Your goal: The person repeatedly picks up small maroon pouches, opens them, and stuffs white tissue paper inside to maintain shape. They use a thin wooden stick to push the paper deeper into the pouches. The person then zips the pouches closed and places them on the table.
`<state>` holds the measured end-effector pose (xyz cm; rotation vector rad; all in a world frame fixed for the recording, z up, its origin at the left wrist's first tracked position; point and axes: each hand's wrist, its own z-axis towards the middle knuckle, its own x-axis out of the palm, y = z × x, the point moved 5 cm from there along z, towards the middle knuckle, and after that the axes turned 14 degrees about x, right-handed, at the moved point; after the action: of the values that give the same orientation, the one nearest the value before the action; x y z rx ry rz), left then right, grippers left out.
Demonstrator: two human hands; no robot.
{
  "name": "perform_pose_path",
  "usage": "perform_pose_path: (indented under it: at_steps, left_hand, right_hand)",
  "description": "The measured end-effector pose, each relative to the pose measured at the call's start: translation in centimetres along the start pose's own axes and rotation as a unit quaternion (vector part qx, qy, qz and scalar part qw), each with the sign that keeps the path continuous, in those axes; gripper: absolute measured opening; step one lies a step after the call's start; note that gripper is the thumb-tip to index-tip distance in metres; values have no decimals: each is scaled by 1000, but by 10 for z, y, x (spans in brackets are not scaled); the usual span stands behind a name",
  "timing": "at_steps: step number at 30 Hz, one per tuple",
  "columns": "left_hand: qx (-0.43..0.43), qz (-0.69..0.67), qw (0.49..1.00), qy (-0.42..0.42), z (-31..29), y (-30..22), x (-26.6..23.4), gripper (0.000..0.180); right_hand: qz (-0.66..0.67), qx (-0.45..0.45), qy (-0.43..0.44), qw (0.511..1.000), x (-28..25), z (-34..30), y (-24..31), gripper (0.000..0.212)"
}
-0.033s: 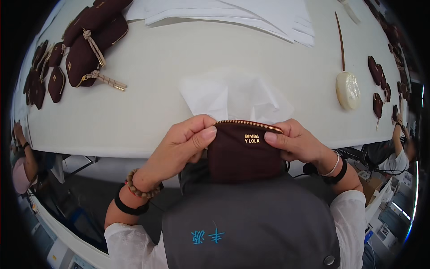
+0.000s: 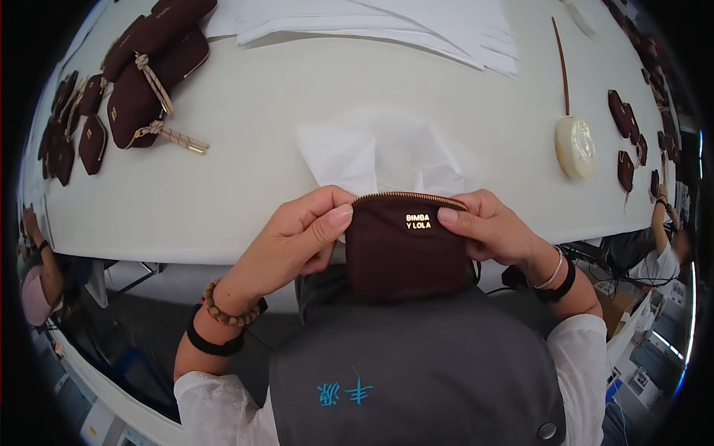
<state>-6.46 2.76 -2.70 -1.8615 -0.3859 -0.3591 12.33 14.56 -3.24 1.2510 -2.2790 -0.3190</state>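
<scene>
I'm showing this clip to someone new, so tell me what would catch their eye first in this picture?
First, the small dark brown fabric zip pouch with a gold zipper, held at the near table edge between the left hand and the right hand, thumbs pressed on its front. Just behind it lies crumpled white tissue paper on the pale table. At far left sits a pile of matching brown pouches with beige cords; at right, a round cream disc.

Lower part of the brown pouch (image 2: pixel 405 249) behind the grey apron (image 2: pixel 416 364), fingertips hidden behind pouch

Small gold label (image 2: pixel 418 221) on brown pouch (image 2: pixel 405 253)
</scene>
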Motion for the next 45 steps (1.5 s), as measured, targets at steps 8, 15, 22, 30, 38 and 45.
perform_pose_path:
  at_steps: [8,15,22,30,38,45]
  left_hand:
    - [-64,-131,987,62,0,11,14,31]
    - [27,-28,999,-25,8,1,-9,30]
    - [176,-104,975,-90,15,0,-3,86]
    - [192,-117,948,-224,43,-9,-1,54]
    - [282,118,914,-266,19,-37,-14,59]
    - [304,145,913,-230,30,-47,2,79]
  right_hand:
    - [23,7,-27,999,1,-3,15,40]
    - [73,-49,-33,996,-1,7,10,42]
    - [224,-200,25,954,-4,5,38,36]
    - [-142,-351,-187,906,14,-48,67,18]
    - [-461,-23,-669,583,-211,-92,97,31]
    - [-361,-72,-665,650,-260,-69,90,26]
